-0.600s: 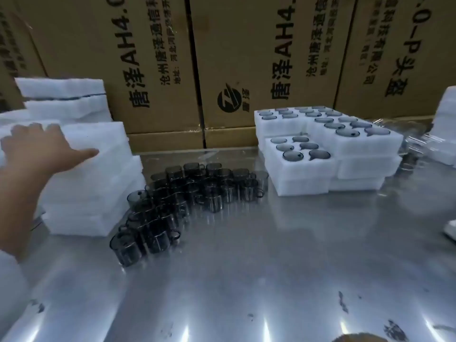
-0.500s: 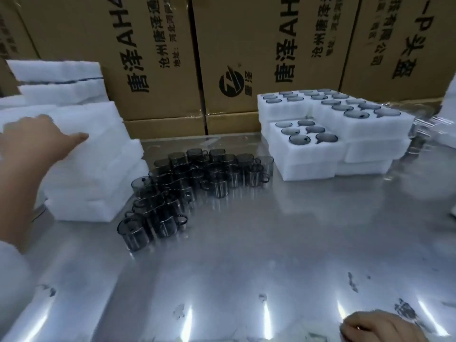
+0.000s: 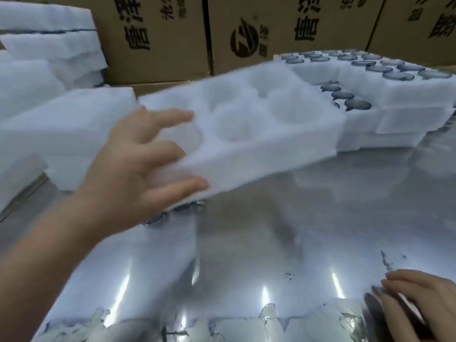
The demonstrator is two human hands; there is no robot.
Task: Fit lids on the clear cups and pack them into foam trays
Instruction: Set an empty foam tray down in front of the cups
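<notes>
My left hand [image 3: 138,169] grips a white foam tray [image 3: 259,129] by its near left corner, fingers spread on top and thumb along the near edge. The tray has several empty round pockets and hangs tilted above the metal table [image 3: 271,243]. It hides most of the dark clear cups; only a few rims [image 3: 172,213] show below its edge. My right hand [image 3: 417,302] rests on the table at the bottom right and holds nothing, its fingers loosely bent.
Foam trays filled with lidded cups [image 3: 394,92] are stacked at the back right. A pile of empty foam trays [image 3: 61,129] stands at the left. Cardboard boxes [image 3: 271,28] wall off the back.
My left hand has pulled one foam tray off the left pile and swung it right, over the cups. My right hand has come further into view at the bottom right.
</notes>
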